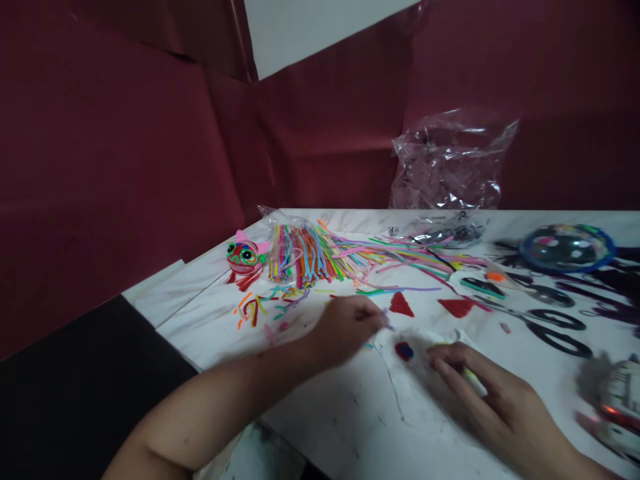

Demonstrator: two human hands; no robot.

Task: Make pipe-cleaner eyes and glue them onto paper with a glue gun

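Over the white table, my left hand (347, 328) is closed in a pinch, a short thin purple strand (389, 324) showing at its fingertips. My right hand (493, 387) is blurred and pinched as well; what its fingers hold, if anything, I cannot make out. Something yellow (473, 378) shows behind the right fingers. Between both hands lies a small red and dark blue disc (404, 351) on a whitish piece. Two red felt-like triangles (401, 305) rest just beyond. A thin dark line (394, 387) runs down the tabletop below the left fingertips.
Bundles of colourful thin sticks (305, 257) spread across the back, with short cut bits (255, 308) nearer. A decorated pink and red face-like figure (243, 257) stands left. Black-handled scissors (555, 327), a clear plastic bag (450, 167) and a round transparent blue-rimmed object (567, 248) lie right.
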